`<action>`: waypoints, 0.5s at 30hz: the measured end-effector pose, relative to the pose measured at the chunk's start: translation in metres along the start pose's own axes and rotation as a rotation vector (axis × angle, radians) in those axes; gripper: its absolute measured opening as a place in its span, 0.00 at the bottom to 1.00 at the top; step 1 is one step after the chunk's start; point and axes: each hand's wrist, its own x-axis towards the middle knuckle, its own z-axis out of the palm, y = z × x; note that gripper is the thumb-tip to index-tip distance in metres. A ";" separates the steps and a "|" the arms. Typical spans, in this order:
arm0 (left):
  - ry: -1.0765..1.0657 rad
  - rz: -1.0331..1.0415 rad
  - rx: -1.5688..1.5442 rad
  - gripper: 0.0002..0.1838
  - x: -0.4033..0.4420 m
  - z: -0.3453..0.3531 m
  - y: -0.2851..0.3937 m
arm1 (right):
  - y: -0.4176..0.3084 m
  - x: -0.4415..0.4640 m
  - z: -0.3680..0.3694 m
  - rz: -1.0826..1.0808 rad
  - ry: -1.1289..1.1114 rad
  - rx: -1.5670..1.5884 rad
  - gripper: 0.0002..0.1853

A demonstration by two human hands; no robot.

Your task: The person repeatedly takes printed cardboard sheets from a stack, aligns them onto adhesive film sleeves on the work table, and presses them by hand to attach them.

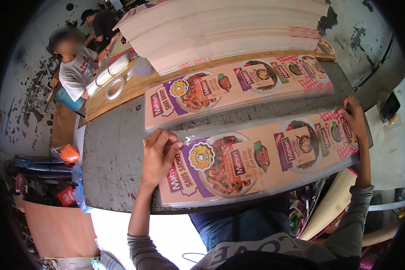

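Observation:
A long printed food banner (270,157) in a clear plastic sleeve lies on the dark table's near edge, showing sauce sachets and plates of food. My left hand (159,153) is at its upper left corner, thumb and fingertips pinched on the sleeve's edge. At the far right end, my right hand (354,118) has its fingers curled over the banner's end, thumb side partly hidden. Just beyond lies a stack of similar plastic-sleeved banners (231,90), parallel to the near one and touched by neither hand.
Behind stands a tall stack of pale printed sheets (220,29) on a wooden board (135,87). A tape roll (115,88) and a bundled white roll (108,74) lie at the left. Two people (76,67) work back there. Orange packaging (69,153) sits left of the grey table (110,157).

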 end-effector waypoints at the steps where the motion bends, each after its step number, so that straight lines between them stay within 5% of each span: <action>1: -0.016 -0.009 0.011 0.08 0.000 0.000 0.000 | 0.002 -0.001 0.001 0.046 0.013 0.009 0.14; 15: 0.012 -0.002 0.017 0.07 0.003 -0.005 0.006 | -0.007 0.003 0.007 -0.014 0.188 -0.097 0.14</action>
